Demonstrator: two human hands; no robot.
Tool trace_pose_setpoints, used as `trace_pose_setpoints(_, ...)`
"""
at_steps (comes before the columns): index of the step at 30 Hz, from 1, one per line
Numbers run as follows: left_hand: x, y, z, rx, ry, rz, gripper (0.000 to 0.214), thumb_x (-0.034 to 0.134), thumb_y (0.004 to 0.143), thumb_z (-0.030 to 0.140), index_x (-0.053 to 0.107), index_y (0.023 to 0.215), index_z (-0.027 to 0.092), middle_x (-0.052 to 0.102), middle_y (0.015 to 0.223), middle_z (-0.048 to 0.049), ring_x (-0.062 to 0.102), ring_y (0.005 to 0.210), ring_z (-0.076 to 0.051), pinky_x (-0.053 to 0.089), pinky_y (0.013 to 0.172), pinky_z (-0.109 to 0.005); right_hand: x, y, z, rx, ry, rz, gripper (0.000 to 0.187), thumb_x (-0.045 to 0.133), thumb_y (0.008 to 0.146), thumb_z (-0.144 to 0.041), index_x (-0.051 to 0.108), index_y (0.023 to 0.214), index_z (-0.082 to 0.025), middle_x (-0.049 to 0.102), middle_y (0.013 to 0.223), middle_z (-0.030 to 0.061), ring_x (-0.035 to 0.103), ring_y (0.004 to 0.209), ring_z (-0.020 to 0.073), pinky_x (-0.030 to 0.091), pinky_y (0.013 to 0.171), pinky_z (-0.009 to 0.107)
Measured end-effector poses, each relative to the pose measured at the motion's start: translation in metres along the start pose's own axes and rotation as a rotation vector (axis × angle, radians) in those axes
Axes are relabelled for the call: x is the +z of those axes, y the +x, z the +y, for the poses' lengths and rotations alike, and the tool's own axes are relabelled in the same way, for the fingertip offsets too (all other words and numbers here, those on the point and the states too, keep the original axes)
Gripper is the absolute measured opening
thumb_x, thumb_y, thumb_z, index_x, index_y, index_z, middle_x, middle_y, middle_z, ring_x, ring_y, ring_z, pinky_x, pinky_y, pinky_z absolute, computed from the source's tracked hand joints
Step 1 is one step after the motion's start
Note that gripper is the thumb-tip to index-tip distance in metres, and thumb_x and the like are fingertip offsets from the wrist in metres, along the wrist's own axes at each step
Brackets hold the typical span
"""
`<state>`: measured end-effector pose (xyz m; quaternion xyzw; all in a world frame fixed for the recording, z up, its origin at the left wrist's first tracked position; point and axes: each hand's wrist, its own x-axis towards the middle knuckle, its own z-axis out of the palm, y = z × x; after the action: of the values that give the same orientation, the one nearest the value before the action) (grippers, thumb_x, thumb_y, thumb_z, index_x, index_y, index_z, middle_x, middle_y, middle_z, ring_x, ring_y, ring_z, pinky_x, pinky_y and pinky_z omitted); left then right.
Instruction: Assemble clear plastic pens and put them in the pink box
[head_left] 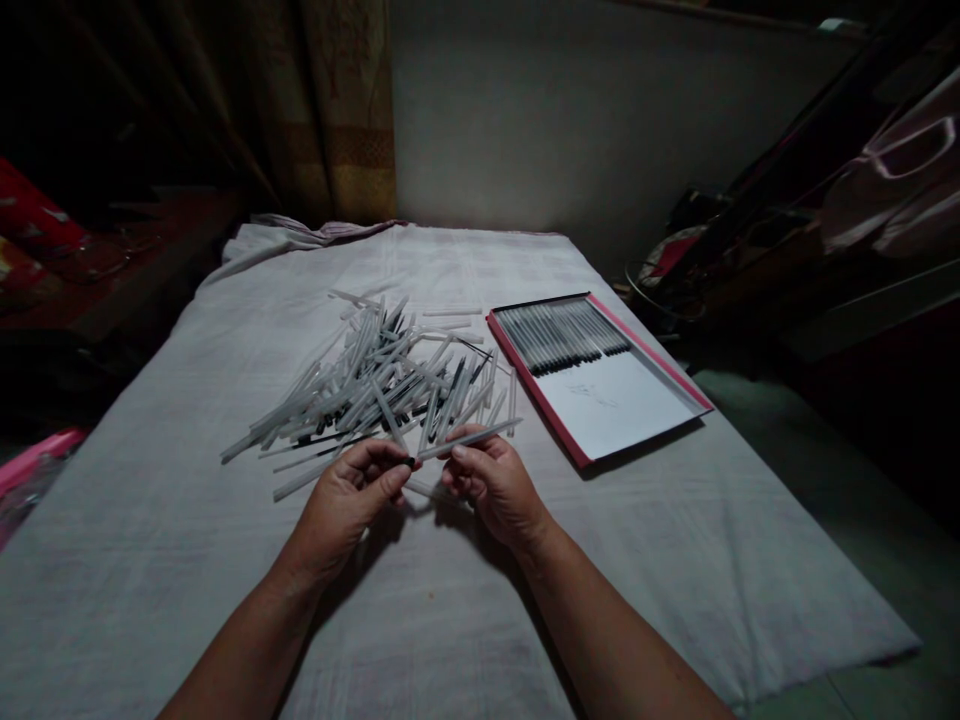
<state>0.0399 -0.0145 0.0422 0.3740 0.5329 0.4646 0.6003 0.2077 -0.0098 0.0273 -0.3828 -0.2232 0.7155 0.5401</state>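
A tabletop (187, 560) under a pale, faintly checked cloth stretches out on every side of the shallow red-edged box (546, 404), which serves as the landmark here. Beyond the box, past the far edge of the cloth, rises a plain grey wall (510, 120). A brown patterned curtain (352, 130) hangs beyond the box and to its left, its lower part in shadow.

The box itself lies open and slightly turned. To the left of the box spreads a loose pile (382, 375) of translucent pen barrels, with dark pieces mixed among them, the barrels pointing in many directions. Inside the box, the nearer part shows a bare white bottom (619, 405) with faint dark marks. Inside it at the far end, a row of pens (562, 335) lies side by side, their dark ends facing the near side.

Both hands are to the left of the box, at the near edge of the pile. The right hand (499, 485), closer to the box, pinches one translucent barrel (480, 437) between thumb and fingers. The left hand (349, 495), farther from the box, pinches a small black piece (410, 462) just beside the barrel's end; whether the two are joined cannot be told.
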Motion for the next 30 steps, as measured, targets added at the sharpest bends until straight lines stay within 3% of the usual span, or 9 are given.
trace_pose_setpoints(4, -0.001, 0.001, -0.003, 0.019, 0.013, 0.011, 0.033, 0.089, 0.051, 0.034, 0.07, 0.073, 0.019, 0.061, 0.06, 0.0031, 0.049, 0.05, -0.008, 0.038, 0.044, -0.018, 0.0, 0.0, 0.001, -0.005, -0.041, 0.011, 0.028, 0.086, 0.058, -0.027, 0.07, 0.078, -0.017, 0.068, 0.063, -0.0001, 0.06, 0.049, 0.0095, 0.037, 0.041, 0.015)
trace_pose_setpoints(16, -0.004, 0.0, -0.006, 0.074, 0.111, -0.008, 0.033, 0.085, 0.057, 0.038, 0.068, 0.077, 0.018, 0.061, 0.065, 0.0031, 0.048, 0.051, -0.008, 0.037, 0.045, -0.018, -0.002, 0.0, 0.003, -0.099, -0.251, 0.002, 0.024, 0.079, 0.064, -0.031, 0.069, 0.081, -0.017, 0.065, 0.06, -0.0021, 0.058, 0.051, 0.0109, 0.041, 0.046, 0.02)
trace_pose_setpoints(23, -0.007, 0.002, -0.016, 0.256, 0.303, 0.019, 0.02, 0.079, 0.067, 0.034, 0.072, 0.079, 0.019, 0.069, 0.075, -0.0013, 0.06, 0.066, -0.014, 0.047, 0.058, -0.023, -0.001, -0.001, -0.004, -0.216, -0.471, -0.002, 0.02, 0.077, 0.064, -0.032, 0.064, 0.069, -0.018, 0.055, 0.053, -0.0045, 0.048, 0.048, 0.0098, 0.038, 0.048, 0.023)
trace_pose_setpoints(30, -0.005, -0.002, -0.012, 0.235, 0.344, 0.006, 0.025, 0.078, 0.068, 0.039, 0.079, 0.084, 0.02, 0.077, 0.083, -0.0068, 0.068, 0.075, -0.022, 0.055, 0.068, -0.031, -0.004, -0.001, -0.002, -0.291, -0.602, 0.019, 0.029, 0.076, 0.07, -0.04, 0.059, 0.06, -0.018, 0.052, 0.051, -0.0033, 0.046, 0.049, 0.0108, 0.037, 0.047, 0.023)
